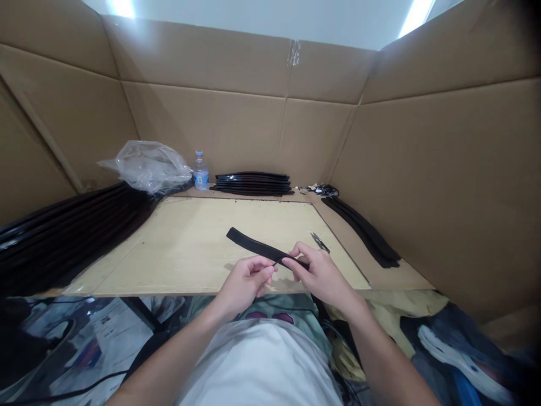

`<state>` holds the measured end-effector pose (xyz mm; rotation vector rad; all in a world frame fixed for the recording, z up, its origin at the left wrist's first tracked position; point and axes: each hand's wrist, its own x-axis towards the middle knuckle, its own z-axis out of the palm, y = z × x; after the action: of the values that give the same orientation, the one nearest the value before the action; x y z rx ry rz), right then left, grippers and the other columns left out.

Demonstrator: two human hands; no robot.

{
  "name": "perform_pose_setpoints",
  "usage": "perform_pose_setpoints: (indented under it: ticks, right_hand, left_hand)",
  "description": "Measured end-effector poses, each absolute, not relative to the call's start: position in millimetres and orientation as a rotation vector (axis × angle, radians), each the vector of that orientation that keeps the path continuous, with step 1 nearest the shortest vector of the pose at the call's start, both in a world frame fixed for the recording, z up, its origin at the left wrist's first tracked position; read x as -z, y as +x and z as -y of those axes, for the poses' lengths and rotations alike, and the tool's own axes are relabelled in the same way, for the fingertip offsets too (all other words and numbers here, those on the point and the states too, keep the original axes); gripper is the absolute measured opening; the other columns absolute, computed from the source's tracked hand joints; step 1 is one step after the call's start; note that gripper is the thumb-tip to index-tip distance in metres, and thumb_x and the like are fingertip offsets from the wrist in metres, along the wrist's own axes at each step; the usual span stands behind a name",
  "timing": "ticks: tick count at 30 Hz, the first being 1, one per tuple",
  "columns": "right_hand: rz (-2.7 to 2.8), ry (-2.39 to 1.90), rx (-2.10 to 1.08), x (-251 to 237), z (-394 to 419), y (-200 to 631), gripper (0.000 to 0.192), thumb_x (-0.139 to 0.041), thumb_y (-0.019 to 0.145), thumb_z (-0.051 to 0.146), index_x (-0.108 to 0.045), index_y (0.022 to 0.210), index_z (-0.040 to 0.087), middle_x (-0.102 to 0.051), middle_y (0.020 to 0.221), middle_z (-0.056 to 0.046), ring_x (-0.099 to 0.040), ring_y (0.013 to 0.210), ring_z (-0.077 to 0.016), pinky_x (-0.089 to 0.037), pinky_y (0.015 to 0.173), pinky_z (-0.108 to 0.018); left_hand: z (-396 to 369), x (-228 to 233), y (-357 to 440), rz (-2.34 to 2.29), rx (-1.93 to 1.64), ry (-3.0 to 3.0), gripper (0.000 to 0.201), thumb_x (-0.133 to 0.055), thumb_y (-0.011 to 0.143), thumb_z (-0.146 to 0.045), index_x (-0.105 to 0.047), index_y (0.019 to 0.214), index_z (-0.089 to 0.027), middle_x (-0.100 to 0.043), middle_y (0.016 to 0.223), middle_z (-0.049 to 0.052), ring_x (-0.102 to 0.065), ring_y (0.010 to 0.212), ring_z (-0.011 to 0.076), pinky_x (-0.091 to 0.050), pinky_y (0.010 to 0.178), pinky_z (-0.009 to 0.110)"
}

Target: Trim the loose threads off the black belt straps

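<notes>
Your left hand (247,280) pinches a thin dark piece (276,263) beside the black strip (253,245), whose near end your right hand (320,272) grips over the pale board (186,242). Beyond, a crumpled clear bag (147,167) lies beside an upright capped bottle (202,176); their contents are unclear.

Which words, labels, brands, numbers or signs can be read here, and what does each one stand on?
No text can be read in this picture.
Plastic bottle: it has a blue label, but any print is too small and blurred to read.
Pale sheets at lower left: coloured patches show, too blurred to read.
Black strip in the right hand: no lettering visible.
</notes>
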<state>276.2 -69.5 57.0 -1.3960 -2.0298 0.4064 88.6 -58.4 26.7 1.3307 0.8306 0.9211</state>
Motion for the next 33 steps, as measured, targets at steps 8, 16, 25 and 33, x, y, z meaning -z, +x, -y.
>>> perform_pose_setpoints:
  ticks: [8, 16, 25, 33]
  right_hand:
    - [2.102, -1.363, -0.459, -54.7, 69.7, 276.8, 0.019, -0.047, 0.090, 0.038, -0.054, 0.084, 0.022, -0.064, 0.072, 0.000, -0.054, 0.060, -0.0142, -0.037, 0.058, -0.024]
    - [2.162, -1.345, -0.496, -55.6, 73.0, 272.7, 0.019, -0.046, 0.091, 0.038, -0.055, 0.093, 0.022, -0.064, 0.076, -0.001, -0.056, 0.064, -0.0153, -0.039, 0.062, -0.025]
    - [2.194, -1.342, -0.474, -54.2, 73.8, 273.9, 0.027, -0.055, 0.085, 0.044, -0.060, 0.102, 0.023, -0.067, 0.088, -0.004, -0.060, 0.075, -0.0190, -0.040, 0.066, -0.026]
    - [2.192, -1.408, -0.439, -54.8, 74.3, 273.2, 0.031, -0.058, 0.081, 0.049, -0.062, 0.098, 0.023, -0.067, 0.081, -0.001, -0.057, 0.073, -0.0191, -0.039, 0.068, -0.027]
  left_hand:
    - [59.4, -39.4, 75.2, -1.134, -1.176, 2.053, 0.015, -0.057, 0.084, -0.028, -0.068, 0.084, -0.018, -0.065, 0.076, 0.003, -0.055, 0.066, 0.0133, -0.041, 0.059, 0.024]
    - [54.6, -29.4, 74.4, -1.106, -1.387, 2.397, 0.014, -0.058, 0.085, -0.026, -0.065, 0.075, -0.018, -0.060, 0.069, 0.003, -0.052, 0.069, 0.0151, -0.041, 0.065, 0.028]
    - [55.1, -31.5, 72.5, -1.077, -1.430, 2.422, 0.011, -0.058, 0.084, -0.024, -0.064, 0.076, -0.018, -0.058, 0.067, 0.002, -0.050, 0.068, 0.0152, -0.040, 0.062, 0.027]
    - [55.0, -32.7, 71.3, -1.066, -1.455, 2.448, 0.011, -0.058, 0.084, -0.022, -0.063, 0.075, -0.017, -0.058, 0.067, 0.003, -0.049, 0.068, 0.0149, -0.040, 0.062, 0.027]
